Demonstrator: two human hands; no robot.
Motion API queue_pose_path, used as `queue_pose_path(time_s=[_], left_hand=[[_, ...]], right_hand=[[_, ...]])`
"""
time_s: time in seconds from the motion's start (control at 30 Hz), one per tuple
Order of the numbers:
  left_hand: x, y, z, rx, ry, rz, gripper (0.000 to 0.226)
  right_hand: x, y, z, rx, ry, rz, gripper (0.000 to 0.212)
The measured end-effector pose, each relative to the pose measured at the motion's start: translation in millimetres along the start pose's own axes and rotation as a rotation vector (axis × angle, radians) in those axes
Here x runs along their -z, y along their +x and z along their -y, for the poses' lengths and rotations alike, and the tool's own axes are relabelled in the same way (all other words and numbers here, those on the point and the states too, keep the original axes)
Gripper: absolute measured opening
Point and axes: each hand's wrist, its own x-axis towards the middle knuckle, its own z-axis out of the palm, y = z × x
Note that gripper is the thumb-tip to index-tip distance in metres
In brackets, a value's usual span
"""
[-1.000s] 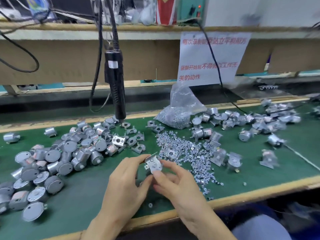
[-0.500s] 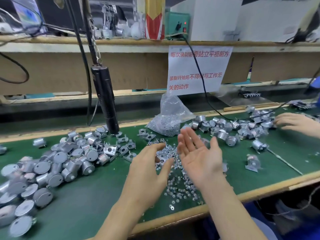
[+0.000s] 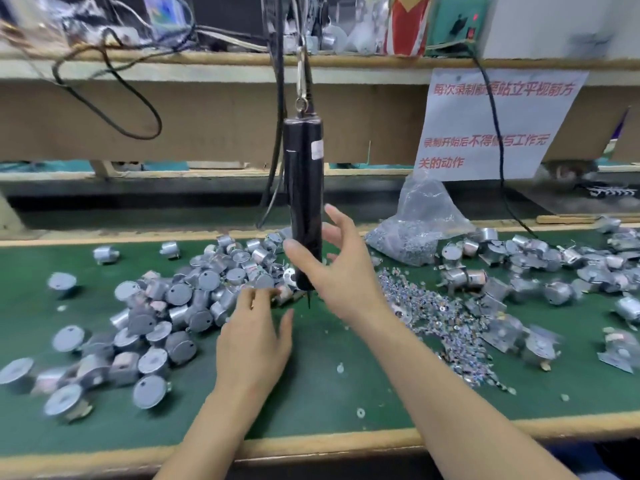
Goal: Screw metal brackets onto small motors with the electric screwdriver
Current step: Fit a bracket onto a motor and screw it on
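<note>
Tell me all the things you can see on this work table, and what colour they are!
electric screwdriver: one, black, hanging from a hook over the middle of the mat
bare motors: a big pile, too many to count, silver-grey, left side of the mat
motors with brackets: many, silver, right side of the mat
loose screws: a heap, shiny silver, right of centre
bag: one, clear plastic with silvery bits inside, behind the screws
sign: one, white with red writing, on the back board
mat: one, green, covering the bench
left hand: open, fingertips at the edge of the bare motor pile
right hand: open, spread around the screwdriver's lower end
</note>
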Motion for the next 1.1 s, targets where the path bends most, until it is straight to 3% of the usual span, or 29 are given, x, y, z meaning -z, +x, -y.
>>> queue_pose_path(time_s=[0.1, 0.17, 0.33, 0.47, 0.57, 0.8, 1.0, 1.1], left_hand=[[-2.3, 6.2, 8.7, -0.034, 0.039, 0.015, 0.037], [-6.2, 6.8, 10.3, -0.11, 0.07, 0.066, 0.041], [-15.8, 8.6, 13.6, -0.177, 0.16, 0.113, 0.049], [-25.1, 5.4, 15.8, -0.212, 0.273, 0.166, 0.058], [-24.1, 7.9, 9.2, -0.191, 0.225, 0.132, 0.058], [-17.9, 4.8, 1.0, -0.128, 0.16, 0.132, 0.031], [-15.9, 1.4, -0.7, -0.111, 0.101, 0.101, 0.043], [-14.6, 3.3, 0.4, -0.087, 0.1, 0.076, 0.038]], right_hand=[[-5.6, 23.1, 8.3, 0.135, 0.092, 0.078, 0.037], [-3.4, 34.5, 5.6, 0.186, 0.123, 0.066, 0.024], [9.5, 57.5, -14.0, 0.208, 0.329, 0.037, 0.061], [18.5, 67.0, -27.0, 0.172, 0.36, 0.056, 0.083], [24.0, 71.8, -27.3, 0.163, 0.368, 0.042, 0.087], [36.8, 70.4, -40.0, 0.171, 0.366, -0.025, 0.088], [39.3, 73.4, -47.0, 0.175, 0.315, -0.049, 0.097], [39.7, 74.9, -49.8, 0.172, 0.293, -0.067, 0.102]])
